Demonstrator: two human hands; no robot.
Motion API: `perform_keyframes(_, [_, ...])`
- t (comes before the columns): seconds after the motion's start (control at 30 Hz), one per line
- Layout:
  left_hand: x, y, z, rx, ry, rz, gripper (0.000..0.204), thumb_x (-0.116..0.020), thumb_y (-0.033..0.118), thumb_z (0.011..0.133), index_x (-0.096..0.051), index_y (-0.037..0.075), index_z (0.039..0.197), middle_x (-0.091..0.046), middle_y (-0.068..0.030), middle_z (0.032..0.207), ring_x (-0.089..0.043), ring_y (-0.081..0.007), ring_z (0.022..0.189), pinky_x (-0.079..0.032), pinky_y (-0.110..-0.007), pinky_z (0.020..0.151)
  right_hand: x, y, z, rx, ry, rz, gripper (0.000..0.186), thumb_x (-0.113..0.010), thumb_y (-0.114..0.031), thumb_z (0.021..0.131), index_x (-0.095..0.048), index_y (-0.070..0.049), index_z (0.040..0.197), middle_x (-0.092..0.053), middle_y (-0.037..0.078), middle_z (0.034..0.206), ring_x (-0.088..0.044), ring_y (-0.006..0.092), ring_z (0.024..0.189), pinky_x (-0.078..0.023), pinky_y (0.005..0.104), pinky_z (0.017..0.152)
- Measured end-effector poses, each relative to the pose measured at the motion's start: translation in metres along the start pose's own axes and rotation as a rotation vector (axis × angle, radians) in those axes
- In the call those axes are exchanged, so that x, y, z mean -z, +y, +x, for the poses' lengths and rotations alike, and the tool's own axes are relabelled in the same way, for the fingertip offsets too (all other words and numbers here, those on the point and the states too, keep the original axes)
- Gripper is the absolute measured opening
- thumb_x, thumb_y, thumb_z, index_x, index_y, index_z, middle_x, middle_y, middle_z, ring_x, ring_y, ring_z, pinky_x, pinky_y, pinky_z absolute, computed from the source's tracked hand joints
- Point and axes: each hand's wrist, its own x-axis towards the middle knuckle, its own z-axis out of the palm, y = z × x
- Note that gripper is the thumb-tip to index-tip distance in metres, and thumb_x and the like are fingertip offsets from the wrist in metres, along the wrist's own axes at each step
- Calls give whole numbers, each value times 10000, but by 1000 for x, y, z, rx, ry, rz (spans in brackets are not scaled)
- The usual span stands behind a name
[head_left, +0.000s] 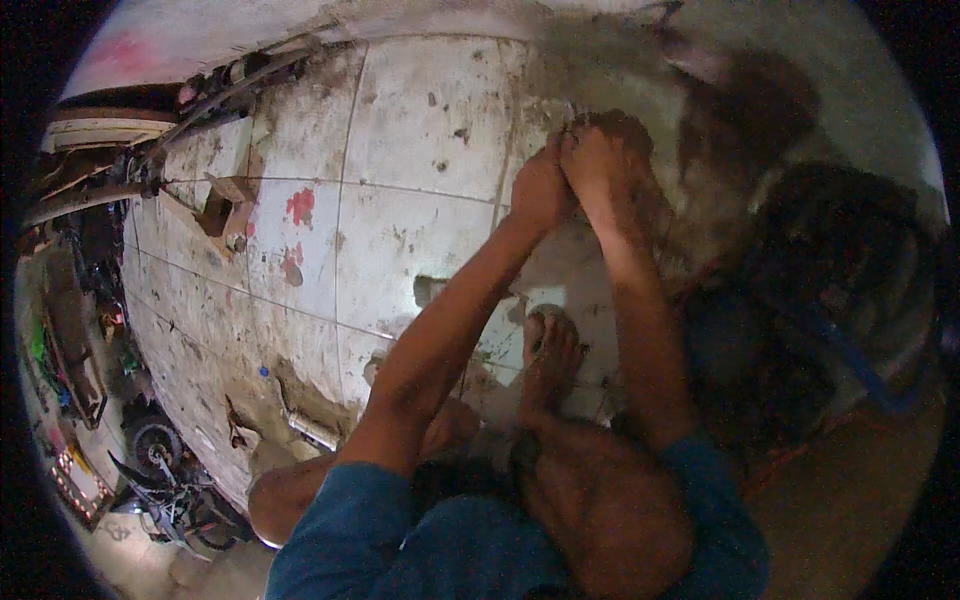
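Both my arms stretch out ahead, and the hands meet low over the stained tile floor [420, 130]. My left hand [543, 192] is curled, its fingers turned away from view. Pressed against it on the right, my right hand [592, 165] bends its fingers down over the same spot. Whatever they grip, if anything, is hidden behind the knuckles. A dark brown patch [632, 135], a shadow or a stain, shows just beyond the right hand. Below the hands my bare foot [552, 345] rests on the tiles.
On the right stands a dark bulky shape [840, 270] with a blue strip [865, 370]. An angled wooden piece [228, 200] lies on the tiles at left. A white tube-like piece [312, 430] lies near my left knee. A motorbike [170, 480] is at lower left.
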Motion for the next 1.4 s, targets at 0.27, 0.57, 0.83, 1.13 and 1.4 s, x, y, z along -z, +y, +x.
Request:
perform_keyframes(0.27, [14,-11,4,77,-25,73,539,-632,194,926,-462,83,1426,-690,-289,1041,-672,-468,970,-533,-549,821,4,-19,-6,62,13,-144,342,-573,-372,960,-777,-99,991,-737,221,966,-709,440,928,-562,547,832])
perform_keyframes(0.57, [22,-25,7,36,-11,59,622,-686,200,876,-452,138,1449,-716,-252,953,-689,-482,897,-551,-567,759,-8,-26,4,66,-44,-82,327,-571,-348,955,-770,-98,1022,-735,229,1011,-705,440,977,-564,539,866])
perform_keyframes(0.83, [18,-42,16,141,-142,80,673,-678,218,870,-429,184,1494,-712,-246,1074,-685,-446,1007,-559,-557,863,-3,-37,-1,-4,-143,-108,349,-595,-377,946,-764,-92,1054,-728,242,1063,-703,446,1010,-569,509,879])
perform_keyframes(1.13, [33,-21,24,75,-347,250,604,-715,260,840,-552,158,1412,-714,-225,1124,-683,-422,1067,-535,-540,940,7,-24,-9,-33,-202,-38,327,-674,-366,902,-748,-123,1109,-724,221,1107,-695,430,1032,-566,519,856])
perform_keyframes(1.4, [45,-29,58,155,-254,235,560,-674,242,882,-554,187,1426,-633,-240,1302,-640,-407,1176,-543,-528,934,-15,-30,15,68,-43,4,227,-640,-206,887,-776,-35,946,-736,225,932,-715,422,896,-573,526,799])
